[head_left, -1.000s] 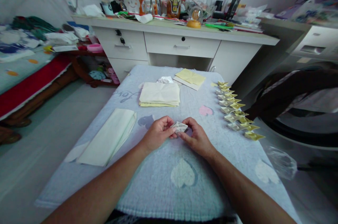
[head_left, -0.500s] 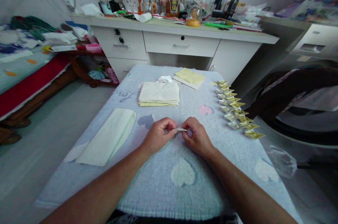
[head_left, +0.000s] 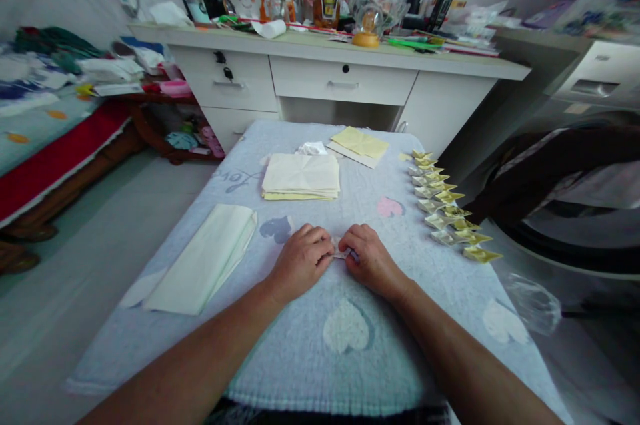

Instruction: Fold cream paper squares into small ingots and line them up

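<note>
Between my hands, low over the cloth, is a small folded piece of white paper (head_left: 340, 251), mostly covered by fingers. My left hand (head_left: 303, 255) is closed on its left end, and my right hand (head_left: 369, 255) pinches the right end. Beyond them sits a stack of creased paper sheets (head_left: 301, 173), cream on top with yellow beneath. A larger folded pale paper bundle (head_left: 204, 260) lies left of my left arm. Small yellow and white folded paper boats (head_left: 447, 197) stand in rows along the right edge.
A patterned blue cloth (head_left: 400, 365) covers the table. Yellow and white sheets (head_left: 359, 145) and a crumpled tissue (head_left: 312, 148) lie at the back. Behind stands a cluttered white desk (head_left: 345, 81); a washing machine (head_left: 590, 98) is at the right, a bed (head_left: 60, 125) at the left.
My fingers have curled down over the small folded paper, which now sits lower and is more hidden. The stacks and boats have stayed in place.
</note>
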`<state>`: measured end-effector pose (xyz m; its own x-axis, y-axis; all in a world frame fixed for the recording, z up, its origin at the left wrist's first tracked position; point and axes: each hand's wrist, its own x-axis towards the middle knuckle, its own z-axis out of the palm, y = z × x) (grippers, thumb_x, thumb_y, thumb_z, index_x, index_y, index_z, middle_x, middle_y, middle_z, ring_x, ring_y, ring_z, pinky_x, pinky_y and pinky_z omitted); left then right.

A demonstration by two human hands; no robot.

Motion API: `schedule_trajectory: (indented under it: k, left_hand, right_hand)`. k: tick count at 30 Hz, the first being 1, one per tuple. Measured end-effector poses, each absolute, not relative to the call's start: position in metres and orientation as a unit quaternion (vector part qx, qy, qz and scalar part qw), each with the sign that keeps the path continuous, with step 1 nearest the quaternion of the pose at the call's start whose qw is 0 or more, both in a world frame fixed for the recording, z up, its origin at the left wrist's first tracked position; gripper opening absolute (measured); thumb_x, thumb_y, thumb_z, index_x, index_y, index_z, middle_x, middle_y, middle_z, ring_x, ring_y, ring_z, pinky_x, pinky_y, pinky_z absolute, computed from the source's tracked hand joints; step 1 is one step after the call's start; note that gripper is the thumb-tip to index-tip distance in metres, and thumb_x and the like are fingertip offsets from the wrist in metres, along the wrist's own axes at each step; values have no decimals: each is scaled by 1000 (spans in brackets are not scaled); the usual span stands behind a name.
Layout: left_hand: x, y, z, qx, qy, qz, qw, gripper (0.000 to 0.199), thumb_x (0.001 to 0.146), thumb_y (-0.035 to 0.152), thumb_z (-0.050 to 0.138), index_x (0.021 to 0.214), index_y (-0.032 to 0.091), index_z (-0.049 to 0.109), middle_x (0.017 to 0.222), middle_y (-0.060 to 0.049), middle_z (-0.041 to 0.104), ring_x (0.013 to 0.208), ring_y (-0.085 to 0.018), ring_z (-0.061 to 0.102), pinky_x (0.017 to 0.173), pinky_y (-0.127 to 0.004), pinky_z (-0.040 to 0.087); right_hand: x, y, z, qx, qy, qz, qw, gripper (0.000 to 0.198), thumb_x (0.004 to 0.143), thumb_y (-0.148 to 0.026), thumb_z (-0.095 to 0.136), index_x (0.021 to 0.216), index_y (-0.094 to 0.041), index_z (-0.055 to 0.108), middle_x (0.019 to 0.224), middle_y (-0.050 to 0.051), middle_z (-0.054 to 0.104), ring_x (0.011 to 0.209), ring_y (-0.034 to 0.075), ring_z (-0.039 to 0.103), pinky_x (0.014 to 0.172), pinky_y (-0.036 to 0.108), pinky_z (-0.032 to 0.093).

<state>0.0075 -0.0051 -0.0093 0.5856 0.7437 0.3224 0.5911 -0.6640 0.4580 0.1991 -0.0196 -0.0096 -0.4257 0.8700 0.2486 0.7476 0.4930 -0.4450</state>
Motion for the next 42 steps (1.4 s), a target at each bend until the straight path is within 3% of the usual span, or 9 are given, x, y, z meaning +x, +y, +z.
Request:
schedule_trajectory:
  k: [6,11,19,28,42]
  left_hand:
    - [6,-5,-12,886,379,225,143,11,87,16,57,78,19,64,82,-4,62,83,-19,51,75,-32,41]
    - [6,-6,-14,882,384,230,148,8,87,21,59,90,19,66,87,-4,64,86,-19,54,78,-33,42]
    - [6,-5,-16,901,355,217,125,16,93,20,52,84,18,66,86,-4,67,85,-18,58,78,-32,45]
    - [8,-7,-14,878,377,245,167,4,85,17,60,83,18,63,87,-3,65,86,-18,57,78,-31,45]
    - [14,-5,-10,835,476,218,170,16,89,25,55,78,19,65,87,-4,59,89,-21,52,82,-35,41]
  right_hand:
    - [205,-19,-5,-489,-828,160,224,22,75,-6,57,90,-20,65,93,4,60,92,20,50,82,32,36]
    - [204,-18,-6,-481,-832,158,225,18,80,-7,58,86,-20,68,89,4,62,90,19,51,81,32,36]
    - [207,-20,-5,-495,-824,161,222,23,75,-6,58,91,-19,66,92,4,62,92,20,50,83,33,35]
    - [208,-18,-8,-478,-832,165,229,17,79,-5,60,84,-20,67,89,3,62,89,19,50,81,33,33]
    - [204,-14,-5,-560,-773,199,223,5,85,-22,65,83,-19,68,96,5,59,94,20,47,85,36,34]
